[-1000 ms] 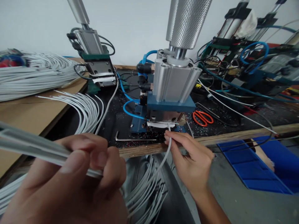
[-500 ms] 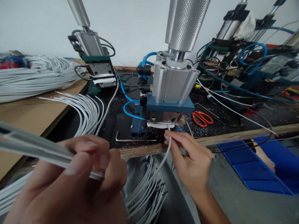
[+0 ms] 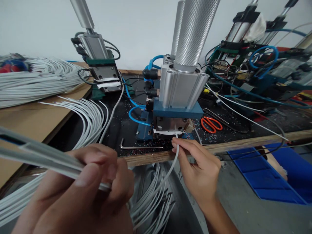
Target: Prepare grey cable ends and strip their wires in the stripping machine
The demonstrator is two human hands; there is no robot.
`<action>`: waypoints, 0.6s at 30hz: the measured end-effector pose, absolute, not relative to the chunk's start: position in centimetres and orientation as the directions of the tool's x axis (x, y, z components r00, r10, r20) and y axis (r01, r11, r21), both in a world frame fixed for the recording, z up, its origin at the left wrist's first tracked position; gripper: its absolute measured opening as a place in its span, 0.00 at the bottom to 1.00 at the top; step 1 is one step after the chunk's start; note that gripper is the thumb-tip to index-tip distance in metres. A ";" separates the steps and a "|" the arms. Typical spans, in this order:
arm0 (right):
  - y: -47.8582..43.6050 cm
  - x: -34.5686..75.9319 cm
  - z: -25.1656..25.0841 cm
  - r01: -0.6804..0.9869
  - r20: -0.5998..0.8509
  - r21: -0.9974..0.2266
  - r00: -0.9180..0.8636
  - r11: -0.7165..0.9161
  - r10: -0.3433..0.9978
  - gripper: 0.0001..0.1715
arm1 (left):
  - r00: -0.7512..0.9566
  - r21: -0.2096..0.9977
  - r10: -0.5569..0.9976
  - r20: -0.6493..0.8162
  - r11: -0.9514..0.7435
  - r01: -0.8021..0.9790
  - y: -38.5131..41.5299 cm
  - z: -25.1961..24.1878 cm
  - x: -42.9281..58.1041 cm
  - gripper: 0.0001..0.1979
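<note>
My right hand (image 3: 198, 167) pinches a pale grey cable (image 3: 174, 162) just below a pneumatic wire-stripping machine (image 3: 181, 91). The cable's upper end goes in at the white-padded jaw under the machine's blue plate; its tip is hidden there. From my fingers the cable curves down and left towards a bundle of cables (image 3: 156, 201) hanging below the bench edge. Close to the camera, my left hand (image 3: 83, 188) is closed around several pale grey cables (image 3: 48, 159), which stick out to the left between thumb and fingers.
Orange-handled scissors (image 3: 211, 124) and a hex key (image 3: 141, 147) lie on the black bench top among coloured scraps. A similar machine (image 3: 99, 61) stands left, beside fanned cables (image 3: 87, 113) and a large cable coil (image 3: 44, 78). A blue bin (image 3: 258, 175) sits lower right.
The machine's knurled cylinder has dropped onto its silver body, hiding the rod. My left hand has shifted slightly right and down with its cables. My right hand has barely moved.
</note>
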State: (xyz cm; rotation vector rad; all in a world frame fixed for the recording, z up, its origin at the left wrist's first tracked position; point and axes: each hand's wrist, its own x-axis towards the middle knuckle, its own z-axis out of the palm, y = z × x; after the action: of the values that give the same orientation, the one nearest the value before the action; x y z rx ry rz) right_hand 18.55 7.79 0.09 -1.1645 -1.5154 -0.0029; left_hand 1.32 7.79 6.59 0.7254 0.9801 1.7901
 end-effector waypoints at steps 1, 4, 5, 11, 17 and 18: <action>7.8 18.6 0.1 0.647 0.750 -0.572 0.163 0.504 0.641 0.12 | -0.381 0.864 0.922 0.070 -0.247 -0.438 7.8 6.6 1.3 0.06; 7.7 18.5 0.0 0.650 0.752 -0.572 0.170 0.501 0.638 0.12 | -0.373 0.867 0.927 0.026 -0.208 -0.454 7.9 6.4 1.3 0.05; 7.7 18.5 0.0 0.650 0.752 -0.571 0.168 0.502 0.638 0.12 | -0.369 0.865 0.929 0.019 -0.201 -0.460 7.9 6.4 1.2 0.05; 7.8 18.4 -0.3 0.658 0.760 -0.559 0.166 0.504 0.628 0.13 | -0.359 0.877 0.930 0.079 -0.236 -0.419 7.7 6.3 1.2 0.04; 7.7 18.4 -0.5 0.660 0.760 -0.561 0.172 0.499 0.626 0.15 | -0.384 0.873 0.923 0.040 -0.219 -0.437 7.7 6.1 1.3 0.05; 7.6 18.4 -0.6 0.659 0.761 -0.562 0.176 0.500 0.624 0.15 | -0.377 0.876 0.925 0.050 -0.222 -0.428 7.6 6.0 1.4 0.05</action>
State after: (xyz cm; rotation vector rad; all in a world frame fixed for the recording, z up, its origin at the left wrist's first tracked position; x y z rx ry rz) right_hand 18.38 7.60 -0.57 -1.1679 -1.4996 -0.0348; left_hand 1.43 7.59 6.00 0.7406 1.0074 1.7676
